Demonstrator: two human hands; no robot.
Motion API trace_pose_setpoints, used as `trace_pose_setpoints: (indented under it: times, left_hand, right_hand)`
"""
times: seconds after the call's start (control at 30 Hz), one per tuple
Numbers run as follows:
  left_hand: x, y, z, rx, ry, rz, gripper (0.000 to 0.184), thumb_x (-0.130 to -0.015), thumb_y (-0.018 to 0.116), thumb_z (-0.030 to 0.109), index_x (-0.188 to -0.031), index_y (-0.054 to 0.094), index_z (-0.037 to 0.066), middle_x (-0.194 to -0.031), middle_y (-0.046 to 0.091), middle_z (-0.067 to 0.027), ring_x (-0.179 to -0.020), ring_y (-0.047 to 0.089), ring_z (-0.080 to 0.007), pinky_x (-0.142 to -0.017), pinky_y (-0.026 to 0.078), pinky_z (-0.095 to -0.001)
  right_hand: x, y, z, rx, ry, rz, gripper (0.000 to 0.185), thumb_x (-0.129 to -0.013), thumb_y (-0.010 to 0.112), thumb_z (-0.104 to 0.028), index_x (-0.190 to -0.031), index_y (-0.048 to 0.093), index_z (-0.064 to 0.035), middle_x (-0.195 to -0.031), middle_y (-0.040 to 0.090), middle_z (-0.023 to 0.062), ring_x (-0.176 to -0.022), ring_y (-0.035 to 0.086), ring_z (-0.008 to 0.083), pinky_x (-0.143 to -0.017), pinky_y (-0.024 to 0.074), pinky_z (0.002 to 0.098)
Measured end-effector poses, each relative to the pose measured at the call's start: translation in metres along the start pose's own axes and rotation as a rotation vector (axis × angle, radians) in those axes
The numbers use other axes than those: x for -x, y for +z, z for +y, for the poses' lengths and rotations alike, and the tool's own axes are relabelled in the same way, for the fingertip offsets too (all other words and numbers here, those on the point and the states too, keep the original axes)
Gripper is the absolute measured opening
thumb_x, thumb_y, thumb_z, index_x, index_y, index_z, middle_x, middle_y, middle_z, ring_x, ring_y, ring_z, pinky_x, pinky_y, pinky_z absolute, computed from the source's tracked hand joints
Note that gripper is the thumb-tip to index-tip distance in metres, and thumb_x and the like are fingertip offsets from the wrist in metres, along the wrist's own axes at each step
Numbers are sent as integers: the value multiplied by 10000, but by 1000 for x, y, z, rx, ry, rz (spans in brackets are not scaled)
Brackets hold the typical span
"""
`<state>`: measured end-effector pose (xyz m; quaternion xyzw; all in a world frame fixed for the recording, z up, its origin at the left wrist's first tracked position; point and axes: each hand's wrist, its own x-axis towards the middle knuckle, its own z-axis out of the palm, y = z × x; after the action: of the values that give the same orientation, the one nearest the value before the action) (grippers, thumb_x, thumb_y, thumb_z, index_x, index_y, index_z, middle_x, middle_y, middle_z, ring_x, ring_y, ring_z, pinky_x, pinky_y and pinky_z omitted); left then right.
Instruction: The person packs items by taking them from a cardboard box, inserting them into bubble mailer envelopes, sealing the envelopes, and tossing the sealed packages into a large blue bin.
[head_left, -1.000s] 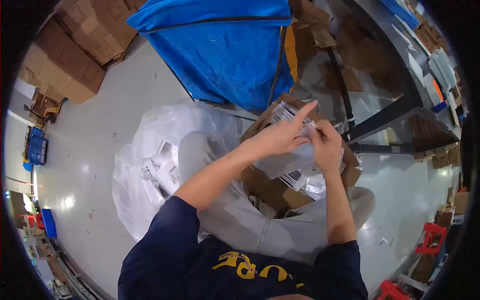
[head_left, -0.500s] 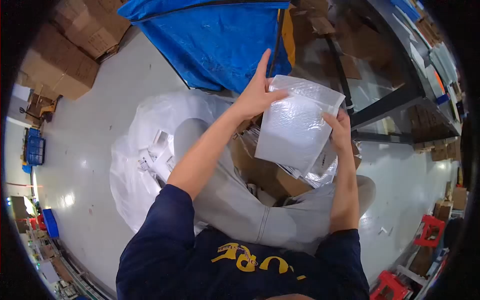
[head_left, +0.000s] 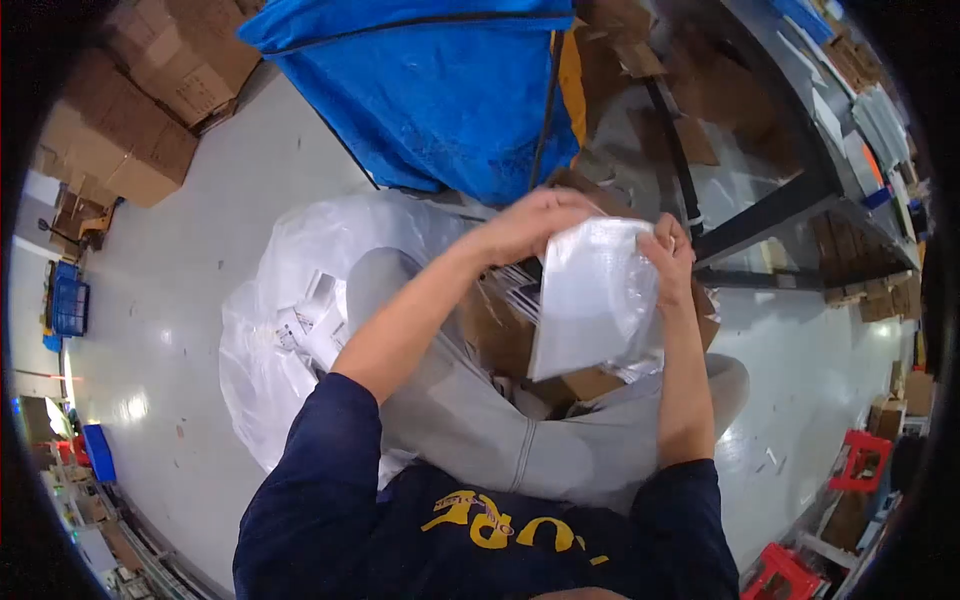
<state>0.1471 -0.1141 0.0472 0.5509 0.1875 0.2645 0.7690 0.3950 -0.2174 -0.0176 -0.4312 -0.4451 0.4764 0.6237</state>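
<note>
A white padded mailer (head_left: 592, 295) hangs tilted over an open cardboard box (head_left: 500, 335) between my legs. My right hand (head_left: 670, 250) pinches its upper right corner. At its upper left edge is my left hand (head_left: 535, 222), blurred, with the fingers bent; what they grip is hard to make out. Packets with printed labels show in the box behind the mailer. On my left, a clear plastic bag (head_left: 260, 370) holds several white labelled packets (head_left: 318, 325).
A blue fabric bin (head_left: 430, 110) stands in front of me. Dark metal table legs (head_left: 770, 220) are at the right front. Cardboard boxes (head_left: 120, 130) are stacked at the far left. Red stools (head_left: 860, 460) stand at the lower right, a blue crate (head_left: 68, 300) at the left.
The mailer came up from the box, was held flat and facing up, and is now lower and tilted. My left hand's extended index finger has folded in at the mailer's upper edge.
</note>
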Motion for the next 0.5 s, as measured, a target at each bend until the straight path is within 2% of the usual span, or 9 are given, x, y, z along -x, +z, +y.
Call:
trace_pose_setpoints:
  times: [0.03, 0.13, 0.23, 0.3, 0.33, 0.37, 0.43, 0.47, 0.5]
  left_hand:
    - [-1, -11, -3, -263, -97, -127, 255, -982, 572, 217, -978, 636, -30, -732, 630, -61, -637, 598, -128, -543, 467, -166]
    - [15, 18, 30, -326, -137, -194, 332, -994, 570, 264, -839, 659, -16, -657, 583, -30, -538, 534, -122, -500, 440, -176]
    - [9, 36, 64, -590, -2, -202, 344, -986, 579, 279, -786, 653, 8, -640, 570, -21, -518, 478, -116, -467, 381, -215]
    - [-1, 27, 93, -1059, 335, -171, 367, -978, 584, 282, -712, 633, 34, -632, 566, -14, -504, 448, -118, -470, 365, -264]
    - [8, 40, 131, -959, 294, 89, 423, -982, 560, 338, -787, 681, -17, -665, 606, -58, -556, 548, -158, -510, 457, -306]
    - [5, 34, 157, -976, 303, 339, 403, -1008, 525, 318, -889, 692, -29, -735, 638, -64, -624, 585, -161, -539, 486, -280]
    - [-27, 9, 179, -129, 676, 457, 394, -1024, 500, 299, -1030, 657, -62, -866, 682, -130, -708, 664, -224, -616, 566, -283]
    - [-37, -1, 195, 31, 731, 496, 421, -1020, 510, 303, -1124, 606, -94, -1007, 671, -215, -818, 708, -306, -703, 621, -336]
    - [-41, -13, 217, 210, 567, 330, 488, -898, 656, 250, -1210, 493, -89, -1114, 609, -242, -949, 649, -333, -836, 541, -370]
  right_hand:
    - [-1, -4, -5, 9, -36, 41, 107, -877, 598, -89, -873, 500, -132, -810, 441, -25, -763, 408, 72, -724, 352, 212]
    - [-4, -12, -19, 27, -145, 178, 41, -918, 572, -129, -914, 532, -137, -786, 459, -35, -731, 405, 63, -723, 364, 217]
    - [0, 13, -61, -176, -60, 401, 14, -942, 552, -145, -929, 554, -141, -744, 462, -38, -689, 402, 60, -681, 359, 214]
    - [6, 27, -83, -379, 54, 618, 52, -966, 531, -162, -945, 575, -145, -701, 464, -41, -648, 399, 58, -638, 354, 211]
    - [8, 22, -82, -380, 56, 604, 52, -966, 531, -162, -945, 575, -145, -701, 464, -41, -648, 399, 58, -638, 354, 211]
    - [9, 9, -78, -477, -19, 437, 68, -975, 527, -172, -962, 584, -139, -687, 470, -39, -632, 400, 58, -620, 348, 210]
    - [11, -22, -68, -663, -166, 92, 108, -992, 518, -194, -998, 603, -127, -660, 482, -35, -601, 402, 60, -584, 336, 208]
    - [9, -30, -65, -748, -242, -89, 131, -1000, 514, -205, -1016, 612, -120, -646, 488, -33, -585, 403, 61, -566, 330, 207]
    - [9, -33, -63, -744, -245, -112, 131, -1000, 514, -205, -1016, 612, -120, -646, 488, -33, -585, 403, 61, -566, 330, 207]
